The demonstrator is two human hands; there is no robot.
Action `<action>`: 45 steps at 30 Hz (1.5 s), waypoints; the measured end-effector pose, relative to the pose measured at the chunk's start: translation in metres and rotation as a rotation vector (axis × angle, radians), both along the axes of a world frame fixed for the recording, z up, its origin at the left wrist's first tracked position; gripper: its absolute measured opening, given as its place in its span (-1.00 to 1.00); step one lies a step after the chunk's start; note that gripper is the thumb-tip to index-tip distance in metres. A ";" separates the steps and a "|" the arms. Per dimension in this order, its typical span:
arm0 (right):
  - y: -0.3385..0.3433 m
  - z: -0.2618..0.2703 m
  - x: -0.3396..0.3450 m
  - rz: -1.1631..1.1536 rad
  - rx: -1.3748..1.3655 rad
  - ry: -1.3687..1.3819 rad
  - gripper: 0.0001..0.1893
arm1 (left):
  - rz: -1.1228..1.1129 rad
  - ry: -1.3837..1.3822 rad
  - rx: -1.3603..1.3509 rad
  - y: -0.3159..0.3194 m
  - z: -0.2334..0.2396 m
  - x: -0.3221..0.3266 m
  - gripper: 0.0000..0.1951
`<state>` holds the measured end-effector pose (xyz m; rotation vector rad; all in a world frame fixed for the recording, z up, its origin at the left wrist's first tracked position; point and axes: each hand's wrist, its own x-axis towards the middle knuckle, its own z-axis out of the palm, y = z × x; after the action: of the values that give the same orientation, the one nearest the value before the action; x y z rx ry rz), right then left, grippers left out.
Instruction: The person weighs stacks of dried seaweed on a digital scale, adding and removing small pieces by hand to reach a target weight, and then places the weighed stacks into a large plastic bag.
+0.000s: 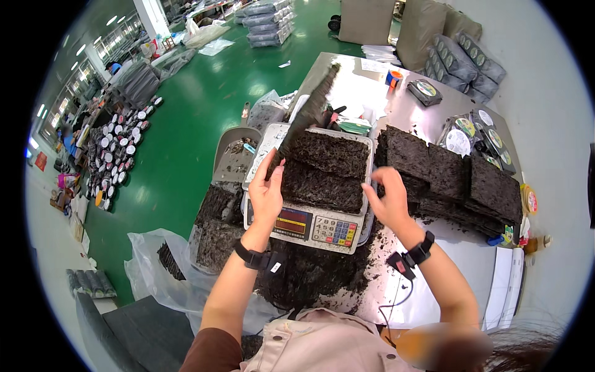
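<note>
A digital weighing scale [307,228] with a keypad stands in front of me, its metal tray [370,153] bearing dark dried seaweed sheets [325,172] in two side-by-side blocks. My left hand [267,193] grips the lower end of a thin stack of seaweed sheets [307,111], held slanting up on edge at the tray's left side. My right hand [390,195] is at the tray's right edge, fingers bent and thumb apart, with nothing seen in it. Just beyond it lie tall piles of seaweed sheets [446,172].
A dustpan [234,144] with scraps is left of the scale. Seaweed crumbs [325,279] cover the near steel table. Clear plastic [158,260] hangs at the near left. Labelled packs [465,130], a tape roll [394,78] and a wrapped pack [424,91] lie farther right.
</note>
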<state>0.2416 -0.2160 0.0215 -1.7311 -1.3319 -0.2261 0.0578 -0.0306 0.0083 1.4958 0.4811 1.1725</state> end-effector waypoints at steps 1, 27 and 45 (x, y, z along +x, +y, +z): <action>0.009 0.005 0.005 -0.019 -0.026 -0.043 -0.72 | -0.032 -0.056 -0.110 -0.004 0.006 0.007 -0.64; 0.050 0.005 0.008 0.130 -0.349 0.390 -0.73 | -0.377 -0.064 -0.592 -0.029 0.002 0.071 -0.72; -0.098 -0.096 -0.043 0.405 -0.488 0.392 -0.79 | -0.134 0.488 0.811 0.028 0.011 -0.021 -0.53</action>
<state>0.1986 -0.3137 -0.0743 -1.7194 -1.4732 0.6844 0.0366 -0.0023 0.0192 2.5018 0.2117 0.9235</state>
